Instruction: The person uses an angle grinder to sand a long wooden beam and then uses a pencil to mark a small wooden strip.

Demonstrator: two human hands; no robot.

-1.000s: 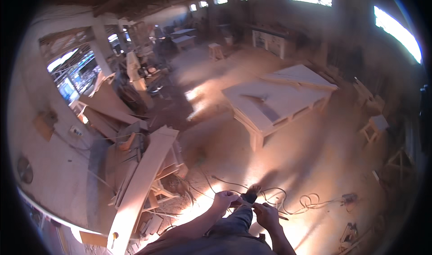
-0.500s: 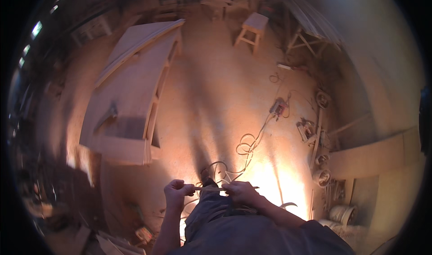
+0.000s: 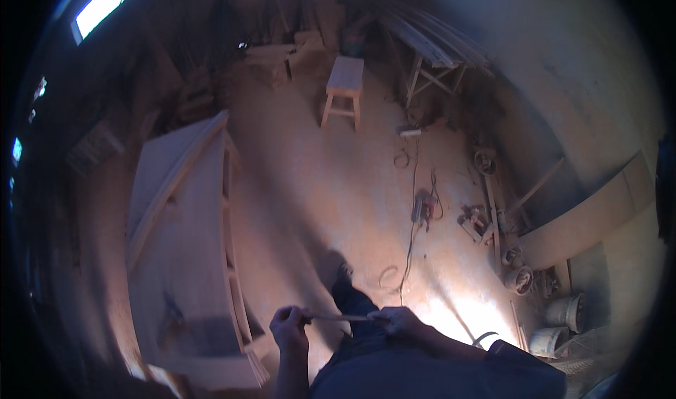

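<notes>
A thin, pale, narrow strip [image 3: 339,318] stretches level between my two hands in front of my body; its exact kind I cannot make out. My left hand [image 3: 290,326] is closed around its left end, fingers and thumb pinched together. Near the other end, my right hand [image 3: 401,324] grips it with the fingers curled. To the left of my hands lies a large, low wooden panel structure [image 3: 197,258] with a long board [image 3: 176,188] laid slantwise on top. A dark, blurred tool [image 3: 171,320] rests on its near part.
A wooden stool [image 3: 345,75] stands ahead. A cord runs over the floor to a red power tool [image 3: 423,207]. Along the right lie clamp-like tools [image 3: 475,223], a curved panel [image 3: 584,219] and buckets [image 3: 565,313]. Long strips lie on a trestle [image 3: 436,82] at the far right.
My view has shifted forward and turned, with one leg stepped ahead. The stool and the panel structure now appear farther left and lower. Both hands keep hold of the strip.
</notes>
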